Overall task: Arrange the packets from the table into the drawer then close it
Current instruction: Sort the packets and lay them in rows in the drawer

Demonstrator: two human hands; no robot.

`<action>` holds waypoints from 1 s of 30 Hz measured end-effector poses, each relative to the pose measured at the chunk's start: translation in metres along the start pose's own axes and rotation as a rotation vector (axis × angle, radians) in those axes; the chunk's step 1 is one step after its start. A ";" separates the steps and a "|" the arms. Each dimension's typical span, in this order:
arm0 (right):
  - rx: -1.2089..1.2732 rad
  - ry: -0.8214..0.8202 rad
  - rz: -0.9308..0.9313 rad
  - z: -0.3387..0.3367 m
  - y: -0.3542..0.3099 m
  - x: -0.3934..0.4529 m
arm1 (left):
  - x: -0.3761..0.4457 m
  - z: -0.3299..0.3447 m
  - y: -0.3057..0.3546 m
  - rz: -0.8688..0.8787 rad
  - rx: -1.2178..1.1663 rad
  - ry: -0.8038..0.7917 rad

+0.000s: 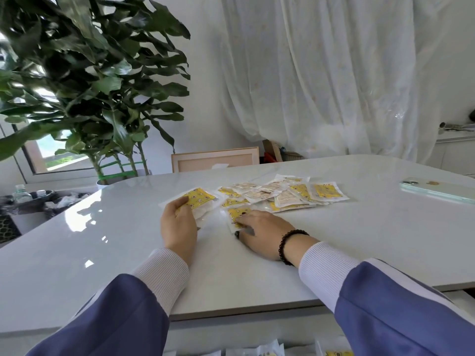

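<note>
One packet (237,214) under right fingers (244,220)

Both arms reached forward from the bottom of the frame in blue-purple sleeves with white ribbed cuffs. The left hand (177,224), at centre frame, stood thumb-up with its fingers curled round a yellow-and-clear plastic packet (199,201). The right hand (259,231), just right of centre, lay palm-down, fingertips pressing a second yellow packet (237,214), a dark beaded bracelet (289,244) round its wrist.
</note>
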State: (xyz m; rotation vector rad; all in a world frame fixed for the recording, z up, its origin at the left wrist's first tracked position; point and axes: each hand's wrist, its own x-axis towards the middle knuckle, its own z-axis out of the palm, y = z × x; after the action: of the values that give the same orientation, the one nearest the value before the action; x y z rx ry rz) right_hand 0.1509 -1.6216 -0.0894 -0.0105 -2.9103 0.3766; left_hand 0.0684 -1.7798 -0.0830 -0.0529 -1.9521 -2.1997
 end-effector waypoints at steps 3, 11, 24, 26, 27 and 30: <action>-0.097 0.155 0.047 0.003 -0.002 0.001 | -0.001 0.001 -0.002 0.063 0.095 0.000; -0.215 0.423 0.314 -0.017 0.042 0.007 | -0.006 0.002 -0.002 0.114 0.239 -0.055; -0.112 0.546 0.598 -0.026 0.086 0.007 | -0.011 -0.001 -0.001 0.113 0.256 -0.105; -0.024 0.561 0.431 -0.025 0.079 0.005 | -0.011 0.000 0.000 0.114 0.258 -0.108; 0.012 0.525 0.356 -0.022 0.075 0.004 | -0.010 0.000 0.000 0.116 0.258 -0.110; 0.125 0.454 0.258 -0.017 0.066 0.002 | -0.010 0.001 0.000 0.116 0.255 -0.116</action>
State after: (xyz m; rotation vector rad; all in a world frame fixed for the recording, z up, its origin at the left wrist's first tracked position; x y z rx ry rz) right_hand 0.1510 -1.5538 -0.0893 -0.4010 -2.4349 0.5205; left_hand 0.0783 -1.7776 -0.0847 -0.2543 -2.2152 -1.9005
